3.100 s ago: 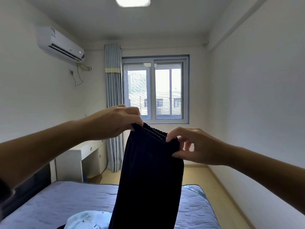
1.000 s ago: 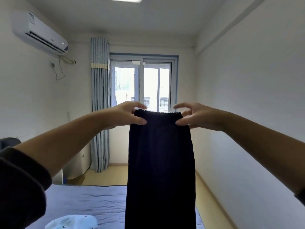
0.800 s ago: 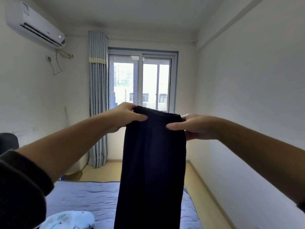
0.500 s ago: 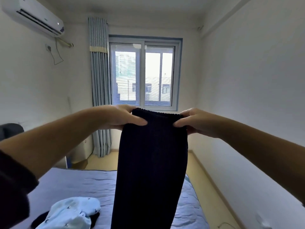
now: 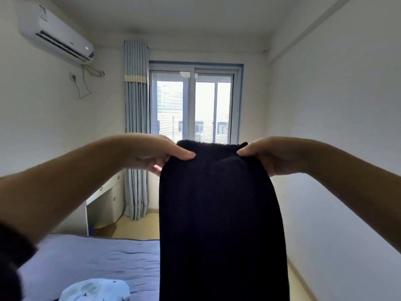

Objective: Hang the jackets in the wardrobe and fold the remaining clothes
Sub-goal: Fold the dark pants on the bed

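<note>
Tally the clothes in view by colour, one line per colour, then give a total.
Dark navy: 1, the ribbed garment held up by its waistband between the left hand and right hand.
Light blue with small dark marks: 1, the bundled garment lying on the bed.
Total: 2. A dark scrap beside the bundle at the bottom edge is too cropped to count.

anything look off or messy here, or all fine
Mostly fine. The dark garment hangs straight, pinched at its waistband by the left hand and right hand. Only a light blue garment lies crumpled, unfolded, on the bed.
</note>
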The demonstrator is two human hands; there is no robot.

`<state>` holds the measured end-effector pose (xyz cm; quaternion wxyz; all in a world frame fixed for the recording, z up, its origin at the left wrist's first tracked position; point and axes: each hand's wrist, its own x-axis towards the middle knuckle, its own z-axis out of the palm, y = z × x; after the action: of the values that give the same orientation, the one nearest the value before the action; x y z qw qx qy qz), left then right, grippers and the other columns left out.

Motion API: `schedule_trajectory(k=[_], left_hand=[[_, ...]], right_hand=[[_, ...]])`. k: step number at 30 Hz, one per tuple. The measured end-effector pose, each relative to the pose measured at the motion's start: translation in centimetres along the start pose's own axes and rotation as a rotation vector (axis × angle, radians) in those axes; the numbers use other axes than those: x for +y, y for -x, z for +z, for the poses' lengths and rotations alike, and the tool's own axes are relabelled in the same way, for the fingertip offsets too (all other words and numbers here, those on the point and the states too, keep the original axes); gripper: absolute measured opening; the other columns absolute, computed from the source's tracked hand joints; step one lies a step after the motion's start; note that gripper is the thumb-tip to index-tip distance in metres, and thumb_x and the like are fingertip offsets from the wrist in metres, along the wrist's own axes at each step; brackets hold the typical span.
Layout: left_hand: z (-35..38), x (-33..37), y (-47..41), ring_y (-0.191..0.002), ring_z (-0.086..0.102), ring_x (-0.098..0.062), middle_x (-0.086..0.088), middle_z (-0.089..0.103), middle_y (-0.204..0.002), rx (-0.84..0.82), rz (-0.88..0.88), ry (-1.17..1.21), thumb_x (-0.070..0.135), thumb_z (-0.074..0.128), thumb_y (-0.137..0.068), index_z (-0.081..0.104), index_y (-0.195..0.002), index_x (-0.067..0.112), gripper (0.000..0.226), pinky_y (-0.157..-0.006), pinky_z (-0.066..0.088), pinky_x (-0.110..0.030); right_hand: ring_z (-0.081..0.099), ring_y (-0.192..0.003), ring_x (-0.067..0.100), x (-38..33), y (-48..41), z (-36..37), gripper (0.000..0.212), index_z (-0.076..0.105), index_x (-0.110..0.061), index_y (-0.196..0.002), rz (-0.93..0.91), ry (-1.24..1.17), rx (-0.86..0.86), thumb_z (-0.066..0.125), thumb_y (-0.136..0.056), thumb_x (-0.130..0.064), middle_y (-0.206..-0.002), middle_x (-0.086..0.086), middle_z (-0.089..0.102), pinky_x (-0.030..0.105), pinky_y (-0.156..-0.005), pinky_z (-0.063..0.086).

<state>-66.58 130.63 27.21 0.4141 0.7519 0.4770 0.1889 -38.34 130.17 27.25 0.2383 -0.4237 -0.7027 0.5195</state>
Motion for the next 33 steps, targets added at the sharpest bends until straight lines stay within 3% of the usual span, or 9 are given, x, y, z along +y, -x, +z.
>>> schedule_trajectory(k=[3, 5, 8, 10, 13, 19, 23, 27, 33], left_hand=[[1.0, -2.1, -6.8, -0.114, 0.059, -0.023, -0.007, 0.064, -0.123, 0.067, -0.207, -0.169, 0.041, 0.067, -0.078, 0.057, -0.123, 0.008, 0.057, -0.102, 0.043, -0.043], [1.7, -3.3, -11.9, -0.112, 0.056, -0.023, -0.008, 0.058, -0.128, 0.203, -0.288, -0.254, 0.038, 0.065, -0.087, 0.049, -0.131, 0.007, 0.056, -0.095, 0.045, -0.039], [0.9, -2.2, -17.9, -0.099, 0.059, -0.024, -0.010, 0.062, -0.115, 0.507, -0.169, -0.256, 0.034, 0.065, -0.088, 0.057, -0.116, 0.008, 0.039, -0.081, 0.046, -0.031], [-0.8, -0.2, -19.5, -0.096, 0.061, -0.023, -0.008, 0.064, -0.107, 0.692, -0.045, -0.226, 0.034, 0.067, -0.087, 0.061, -0.114, 0.010, 0.037, -0.082, 0.049, -0.031], [-2.2, 2.7, -19.5, -0.090, 0.060, -0.021, -0.003, 0.064, -0.100, 0.825, 0.085, -0.194, 0.029, 0.069, -0.086, 0.062, -0.115, 0.014, 0.033, -0.089, 0.051, -0.036], [-0.6, 4.0, -18.8, -0.095, 0.062, -0.022, -0.002, 0.065, -0.105, 0.884, 0.173, -0.213, 0.022, 0.069, -0.086, 0.064, -0.113, 0.018, 0.028, -0.091, 0.052, -0.039], [3.0, 1.4, -18.8, -0.095, 0.063, -0.022, -0.003, 0.067, -0.104, 0.792, 0.154, -0.173, 0.018, 0.070, -0.085, 0.066, -0.113, 0.016, 0.028, -0.087, 0.052, -0.033], [8.6, -4.0, -18.9, -0.096, 0.064, -0.023, -0.004, 0.068, -0.103, 0.688, 0.089, -0.126, 0.017, 0.072, -0.083, 0.067, -0.113, 0.016, 0.030, -0.090, 0.053, -0.038], [20.4, -15.6, -15.9, -0.093, 0.065, -0.020, 0.001, 0.071, -0.092, 0.595, 0.068, -0.084, 0.011, 0.076, -0.077, 0.072, -0.104, 0.018, 0.028, -0.084, 0.050, -0.032]], right_hand=[[0.056, -0.069, 0.013, 3.2, -5.8, -2.6, 0.014, 0.061, -0.014, -0.092, 0.250, 0.232, 0.074, 0.060, -0.090, -0.028, -0.080, -0.001, 0.061, 0.025, -0.068, 0.047], [0.056, -0.073, 0.014, 5.2, -10.4, -4.4, 0.023, 0.060, -0.014, -0.099, 0.347, 0.525, 0.263, 0.055, -0.094, -0.036, -0.089, -0.001, 0.061, 0.031, -0.074, 0.043], [0.061, -0.095, 0.023, 5.6, -15.9, -7.4, 0.040, 0.060, -0.010, -0.117, 0.140, 0.725, 0.660, 0.053, -0.093, -0.040, -0.109, 0.006, 0.064, 0.040, -0.092, 0.048], [0.056, -0.108, 0.026, 3.9, -16.9, -8.9, 0.038, 0.056, -0.019, -0.124, -0.024, 0.718, 0.869, 0.050, -0.094, -0.042, -0.117, 0.003, 0.061, 0.046, -0.102, 0.039], [0.053, -0.106, 0.024, 1.1, -16.1, -10.3, 0.030, 0.055, -0.021, -0.123, -0.199, 0.701, 0.997, 0.047, -0.098, -0.036, -0.108, 0.000, 0.058, 0.047, -0.104, 0.033], [0.051, -0.090, 0.017, 1.4, -13.3, -11.1, 0.022, 0.058, -0.020, -0.113, -0.381, 0.736, 1.027, 0.048, -0.099, -0.033, -0.096, -0.006, 0.056, 0.050, -0.098, 0.041], [0.051, -0.088, 0.018, 6.2, -11.2, -9.8, 0.023, 0.060, -0.021, -0.108, -0.299, 0.797, 0.983, 0.048, -0.098, -0.037, -0.092, -0.007, 0.057, 0.047, -0.099, 0.038], [0.056, -0.088, 0.020, 13.5, -9.3, -7.0, 0.024, 0.063, -0.023, -0.101, -0.189, 0.850, 0.919, 0.049, -0.095, -0.041, -0.087, -0.006, 0.064, 0.043, -0.097, 0.034], [0.062, -0.089, 0.023, 26.5, -4.6, 0.3, 0.022, 0.063, -0.023, -0.096, -0.093, 0.832, 0.747, 0.055, -0.090, -0.042, -0.084, -0.005, 0.065, 0.037, -0.087, 0.042]])
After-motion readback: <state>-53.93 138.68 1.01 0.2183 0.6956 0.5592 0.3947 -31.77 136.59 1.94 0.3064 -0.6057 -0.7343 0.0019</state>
